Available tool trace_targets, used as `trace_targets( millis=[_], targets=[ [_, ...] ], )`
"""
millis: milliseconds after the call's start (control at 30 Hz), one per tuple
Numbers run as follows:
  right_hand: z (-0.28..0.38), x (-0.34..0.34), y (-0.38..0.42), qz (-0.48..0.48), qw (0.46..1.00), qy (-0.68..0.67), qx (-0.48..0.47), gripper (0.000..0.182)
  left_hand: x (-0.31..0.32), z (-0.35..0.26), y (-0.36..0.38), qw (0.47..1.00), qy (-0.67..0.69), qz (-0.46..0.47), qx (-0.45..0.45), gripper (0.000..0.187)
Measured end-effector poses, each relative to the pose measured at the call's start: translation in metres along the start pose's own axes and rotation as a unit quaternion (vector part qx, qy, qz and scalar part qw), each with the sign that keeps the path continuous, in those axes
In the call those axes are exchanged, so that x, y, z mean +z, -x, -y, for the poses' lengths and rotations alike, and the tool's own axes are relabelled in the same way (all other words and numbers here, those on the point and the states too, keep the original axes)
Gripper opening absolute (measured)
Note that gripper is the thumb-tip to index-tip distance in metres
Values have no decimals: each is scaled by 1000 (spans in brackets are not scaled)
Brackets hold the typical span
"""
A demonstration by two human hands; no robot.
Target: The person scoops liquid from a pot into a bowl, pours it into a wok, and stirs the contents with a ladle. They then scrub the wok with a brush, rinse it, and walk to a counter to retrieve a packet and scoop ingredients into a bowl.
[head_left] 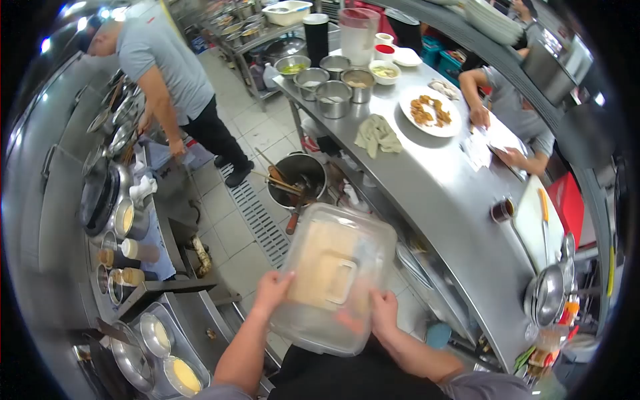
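A translucent plastic food container (313,233) with a lid and a moulded handle is held level in front of my body. Something pale tan shows through it, with an orange-red patch near the lower right; the contents are too blurred to name. My left hand (272,293) grips its left side, thumb on the edge. On the opposite side, my right hand (385,312) is closed round the edge. Beyond the container, a large pot (323,179) with wooden-handled tools stands on the tiled floor.
On the right runs a steel table (427,200) with metal pots (333,100), a cloth (379,135), a plate of fried food (431,112) and a knife (545,213). A co-worker (167,80) stands at the left stove; another person's hands (481,119) are across the table. A floor drain (250,213) lies ahead.
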State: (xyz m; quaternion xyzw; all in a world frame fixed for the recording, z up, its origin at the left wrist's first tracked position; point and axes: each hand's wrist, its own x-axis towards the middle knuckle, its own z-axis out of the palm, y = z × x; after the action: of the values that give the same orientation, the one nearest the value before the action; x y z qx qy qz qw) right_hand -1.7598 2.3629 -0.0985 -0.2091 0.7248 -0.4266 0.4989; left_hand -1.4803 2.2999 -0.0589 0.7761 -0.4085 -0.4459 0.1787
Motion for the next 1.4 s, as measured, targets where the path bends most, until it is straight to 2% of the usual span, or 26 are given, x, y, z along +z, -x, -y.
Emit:
trace_targets(
  millis=[67, 100, 133, 200, 233, 300, 367, 500, 567, 700, 767, 800, 833, 867, 933, 1000, 1033, 1100, 1167, 1200, 1233, 1267, 1300, 1367, 1400],
  targets=[
    [35, 4, 18, 15, 999, 37, -7, 27, -22, -12, 19, 998, 27, -47, 8, 45],
    [51, 5, 29, 38, 996, 81, -13, 30, -31, -17, 28, 999, 16, -35, 14, 45],
    [61, 7, 35, 24, 997, 71, -6, 30, -39, -23, 35, 997, 49, -46, 27, 43],
    [77, 7, 46, 71, 996, 24, -50, 34, -54, -30, 43, 996, 70, -41, 47, 41],
    [87, 3, 51, 56, 997, 14, -46, 34, -61, -31, 46, 993, 76, -50, 72, 39],
    [108, -5, 60, 80, 987, 79, -119, 38, -72, -44, 51, 990, 77, -52, 104, 38],
    [125, -12, 67, 89, 986, 25, -137, 37, -80, -66, 66, 983, 138, -34, 114, 36],
    [176, -40, 64, 113, 972, -87, -186, 32, -77, -121, 87, 980, 145, -22, 135, 38],
    [201, -62, 47, 94, 974, -58, -196, 32, -63, -147, 93, 978, 129, -31, 162, 39],
    [236, -112, -15, 77, 972, -7, -222, 30, -13, -188, 92, 965, 159, 16, 208, 36],
    [259, -139, -38, 78, 972, 21, -221, 30, 23, -211, 106, 967, 202, 4, 158, 32],
    [270, -153, -48, 80, 972, 55, -212, 31, 41, -215, 111, 966, 202, 4, 163, 32],
    [280, -168, -57, 76, 972, 53, -217, 31, 59, -219, 114, 954, 264, 31, 143, 30],
    [289, -182, -66, 81, 969, 105, -210, 34, 77, -222, 117, 936, 324, 57, 121, 29],
    [300, -210, -90, 83, 963, 157, -201, 38, 111, -227, 126, 929, 337, 81, 132, 28],
    [302, -231, -123, 80, 916, 298, -254, 46, 135, -236, 138, 921, 351, 102, 137, 27],
    [310, -239, -130, 80, 917, 299, -253, 46, 141, -245, 148, 923, 340, 131, 125, 28],
    [323, -253, -140, 69, 843, 449, -287, 56, 155, -259, 159, 925, 327, 160, 108, 30],
    [335, -263, -130, 88, 828, 474, -286, 60, 165, -264, 166, 915, 332, 192, 123, 35],
    [337, -266, -129, 54, 800, 540, -257, 58, 165, -264, 164, 917, 332, 188, 115, 35],
    [340, -270, -124, 18, 764, 603, -228, 57, 161, -264, 158, 926, 262, 240, 128, 38],
    [343, -273, -113, 20, 757, 619, -207, 54, 157, -265, 154, 927, 194, 289, 140, 42],
    [340, -274, -114, 28, 752, 624, -211, 54, 152, -269, 152, 928, 202, 284, 135, 42],
    [337, -279, -117, 4, 745, 626, -231, 54, 141, -280, 151, 943, -21, 290, 161, 46],
    [337, -280, -119, 9, 742, 623, -246, 55, 140, -283, 151, 937, -38, 284, 198, 49]
  ],
)
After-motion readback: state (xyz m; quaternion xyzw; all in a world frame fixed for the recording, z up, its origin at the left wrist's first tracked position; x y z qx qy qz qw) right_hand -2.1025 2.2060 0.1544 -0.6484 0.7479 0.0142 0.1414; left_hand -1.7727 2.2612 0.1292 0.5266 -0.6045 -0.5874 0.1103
